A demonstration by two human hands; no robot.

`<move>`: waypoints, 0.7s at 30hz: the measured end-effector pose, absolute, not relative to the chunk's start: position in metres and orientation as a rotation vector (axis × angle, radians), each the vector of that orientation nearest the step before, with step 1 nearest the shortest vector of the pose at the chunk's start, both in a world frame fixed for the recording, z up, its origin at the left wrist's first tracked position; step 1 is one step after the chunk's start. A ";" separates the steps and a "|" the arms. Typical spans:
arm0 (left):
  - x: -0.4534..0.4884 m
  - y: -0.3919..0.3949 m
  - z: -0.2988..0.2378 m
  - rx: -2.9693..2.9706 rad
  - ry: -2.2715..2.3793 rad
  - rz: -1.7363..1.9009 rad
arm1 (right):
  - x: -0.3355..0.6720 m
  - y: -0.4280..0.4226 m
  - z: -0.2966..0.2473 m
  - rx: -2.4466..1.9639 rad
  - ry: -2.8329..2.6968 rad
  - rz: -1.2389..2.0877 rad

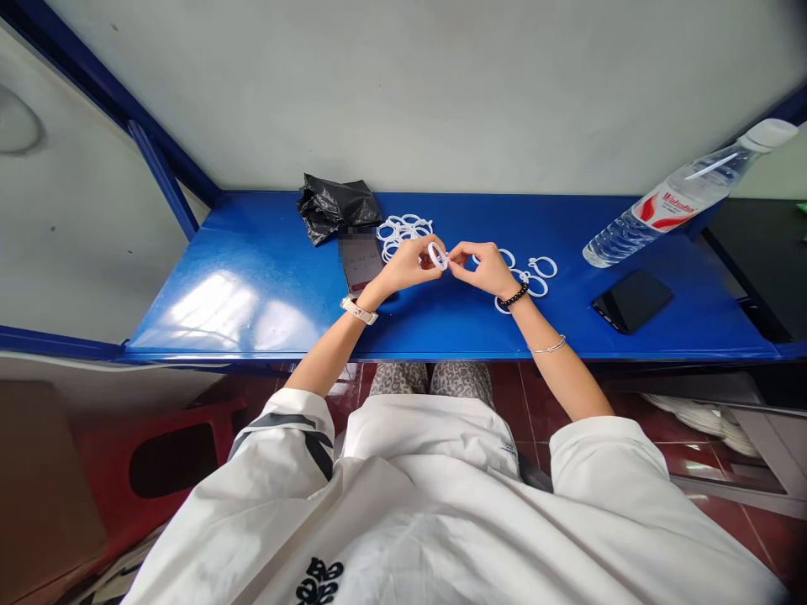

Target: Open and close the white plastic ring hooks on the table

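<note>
A white plastic ring (435, 255) is held up over the blue table between my two hands. My left hand (408, 264) grips it from the left, thumb and fingers pinched around its edge. The fingertips of my right hand (484, 267) are pinched at the ring's right side, where a small part is too tiny to make out. A pile of white rings (403, 225) lies behind my left hand. Several more white rings (535, 286) with small knobs are spread under and beside my right hand.
A phone with a running timer (362, 259) lies left of my left hand, with a crumpled black plastic bag (337, 206) behind it. On the right are a water bottle (677, 197) and a dark phone (632, 301). The blue table (303, 286) meets a wall at the back.
</note>
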State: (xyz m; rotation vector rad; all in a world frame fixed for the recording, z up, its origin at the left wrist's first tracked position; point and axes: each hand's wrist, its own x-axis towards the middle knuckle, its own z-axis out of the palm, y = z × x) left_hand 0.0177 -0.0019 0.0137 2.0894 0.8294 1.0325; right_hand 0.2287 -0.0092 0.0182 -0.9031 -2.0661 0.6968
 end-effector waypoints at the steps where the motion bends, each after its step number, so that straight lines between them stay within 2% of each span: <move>1: 0.018 -0.002 0.014 2.085 0.823 1.034 | 0.229 -0.009 0.017 -0.905 -2.077 0.681; 21: 0.019 -0.005 0.020 2.070 0.892 1.042 | 0.228 -0.010 0.011 -0.940 -2.080 0.482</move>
